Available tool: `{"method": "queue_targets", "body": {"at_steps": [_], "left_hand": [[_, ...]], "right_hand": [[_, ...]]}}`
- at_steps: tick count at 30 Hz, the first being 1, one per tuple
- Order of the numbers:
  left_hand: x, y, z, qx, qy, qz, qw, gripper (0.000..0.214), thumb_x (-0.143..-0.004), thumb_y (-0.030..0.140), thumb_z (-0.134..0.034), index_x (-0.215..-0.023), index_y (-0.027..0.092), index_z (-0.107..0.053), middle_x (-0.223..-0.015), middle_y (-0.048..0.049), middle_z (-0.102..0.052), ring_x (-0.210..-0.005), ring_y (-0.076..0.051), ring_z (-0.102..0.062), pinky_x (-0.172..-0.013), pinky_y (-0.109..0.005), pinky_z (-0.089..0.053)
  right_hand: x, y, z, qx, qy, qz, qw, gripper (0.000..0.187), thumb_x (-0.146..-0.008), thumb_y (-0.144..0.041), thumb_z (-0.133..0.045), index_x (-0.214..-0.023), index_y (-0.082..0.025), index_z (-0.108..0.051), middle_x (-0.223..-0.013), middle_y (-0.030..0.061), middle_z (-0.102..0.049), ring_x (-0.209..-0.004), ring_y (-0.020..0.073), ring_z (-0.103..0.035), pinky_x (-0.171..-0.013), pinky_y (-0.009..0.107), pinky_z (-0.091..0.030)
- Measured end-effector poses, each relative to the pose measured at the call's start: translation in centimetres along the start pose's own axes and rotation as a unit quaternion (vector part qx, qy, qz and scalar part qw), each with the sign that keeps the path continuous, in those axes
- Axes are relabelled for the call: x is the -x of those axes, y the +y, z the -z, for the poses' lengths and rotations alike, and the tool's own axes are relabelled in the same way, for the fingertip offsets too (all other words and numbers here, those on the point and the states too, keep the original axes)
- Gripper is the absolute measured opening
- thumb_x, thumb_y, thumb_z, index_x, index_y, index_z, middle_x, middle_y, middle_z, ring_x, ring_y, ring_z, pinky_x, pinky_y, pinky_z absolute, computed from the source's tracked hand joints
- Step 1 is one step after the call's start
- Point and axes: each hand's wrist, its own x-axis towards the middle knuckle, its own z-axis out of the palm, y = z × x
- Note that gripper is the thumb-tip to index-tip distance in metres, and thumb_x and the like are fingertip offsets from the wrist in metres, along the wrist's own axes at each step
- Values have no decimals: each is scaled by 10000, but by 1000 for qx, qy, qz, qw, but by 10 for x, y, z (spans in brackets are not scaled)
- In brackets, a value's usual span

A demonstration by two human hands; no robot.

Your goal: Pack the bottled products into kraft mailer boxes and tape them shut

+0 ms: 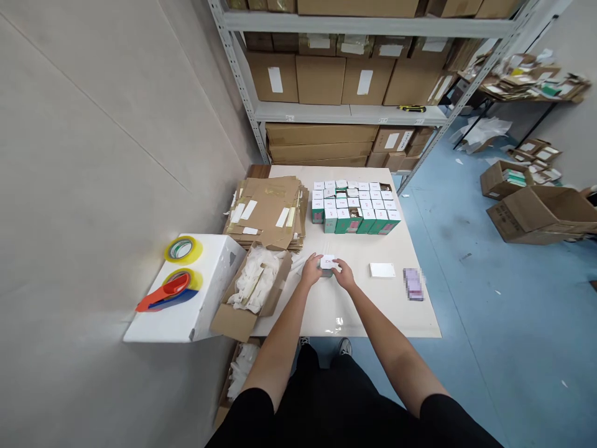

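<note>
A small white and green box [327, 262] stands at the middle of the table, its white top facing up. My left hand [311, 270] grips its left side, while my right hand [344, 275] has its fingers closed against the right side. Behind it several similar boxes [357, 202] are packed in rows, white tops up and green fronts toward me; a few have open tops. To the right lie a white rectangular block [382, 270], perhaps a stack of cards, and a blurred purple item [413, 284].
Flattened cardboard [268, 214] is piled at the table's back left. A carton of white bags [261, 280] sits left, beside a white box [186, 314] carrying yellow tape rolls [183, 249] and an orange tape dispenser [163, 292]. Behind rises a shelf [349, 114] of cartons; open cartons [541, 214] are on the floor.
</note>
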Motion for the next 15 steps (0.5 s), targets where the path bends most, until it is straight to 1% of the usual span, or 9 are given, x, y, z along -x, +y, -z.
{"method": "queue_targets", "body": {"at_steps": [2,4,6,8,11,13,15], "left_hand": [[6,13,10,26,29,-8,999,618,-762,38,-663,-1358,198,-694,-1553,-130,-558,-1483,-293,-481,-1260,-471,-364],[10,26,22,65,58,-4,996,618,-823,92,-646,-1427,222,-640,-1574,-115,-539,-1499,-279,-458,-1224,-465,-416],[11,36,38,107,83,8,991,617,-875,144,-626,-1483,243,-587,-1592,-109,-520,-1494,-274,-463,-1172,-456,-470],[9,42,58,141,107,13,984,633,-906,184,-619,-1530,253,-535,-1592,-107,-523,-1490,-266,-470,-1152,-439,-486],[-1,41,94,165,143,10,976,670,-921,222,-639,-1571,250,-482,-1577,-110,-542,-1495,-265,-467,-1177,-435,-460],[-13,33,121,167,163,19,972,699,-913,242,-671,-1581,250,-468,-1579,-118,-539,-1492,-279,-474,-1201,-447,-432],[-29,20,148,168,170,30,971,719,-906,259,-687,-1587,251,-455,-1605,-121,-507,-1489,-288,-479,-1221,-446,-403]], "right_hand": [[2,-11,7,-19,20,-7,1000,493,-810,-406,-610,-1272,-242,-672,-1399,111,-674,-1217,306,-667,-1012,503,-560],[0,-24,14,-47,29,-8,998,560,-827,-425,-607,-1355,-239,-628,-1455,124,-637,-1276,320,-637,-1036,513,-544],[-5,-39,18,-80,27,5,996,597,-840,-443,-614,-1402,-245,-599,-1499,130,-603,-1316,324,-614,-1045,509,-538],[-13,-56,16,-109,22,21,994,608,-848,-452,-619,-1421,-251,-590,-1519,133,-588,-1342,324,-597,-1057,505,-532],[-28,-83,2,-136,11,47,989,604,-870,-458,-603,-1443,-266,-583,-1536,121,-575,-1363,319,-581,-1080,516,-518],[-40,-102,-15,-143,3,62,988,604,-884,-468,-596,-1457,-278,-578,-1543,113,-570,-1373,316,-572,-1089,519,-512],[-56,-121,-36,-146,-6,75,986,621,-886,-474,-605,-1474,-280,-569,-1557,112,-557,-1385,313,-562,-1094,513,-510]]}}
